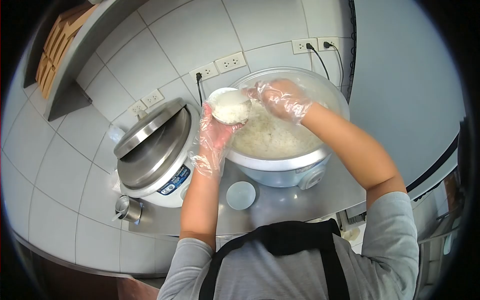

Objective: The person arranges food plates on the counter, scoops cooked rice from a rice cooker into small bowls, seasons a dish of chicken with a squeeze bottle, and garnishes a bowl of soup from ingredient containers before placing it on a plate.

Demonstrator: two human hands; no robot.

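A small white bowl point(216, 93) with white rice point(230, 113) in it is held by my left hand point(215, 132), which wears a clear plastic glove. My right hand point(285, 99), also gloved, is closed around the handle of a pale, translucent rice paddle point(233, 98). The paddle's blade lies over the rice in the bowl. Both hands are above the left side of a large open cooker point(282, 163), which holds a lot of rice point(272, 135). A small pale bowl point(241, 195) rests on the metal counter in front of the cooker.
To the left stands a second cooker point(187, 150) with a metal lid point(150, 132) tilted on top. A metal cup point(128, 209) is at the counter's left end. Wall sockets point(230, 62) with plugged cords are behind the cookers. A shelf point(75, 55) hangs at the upper left.
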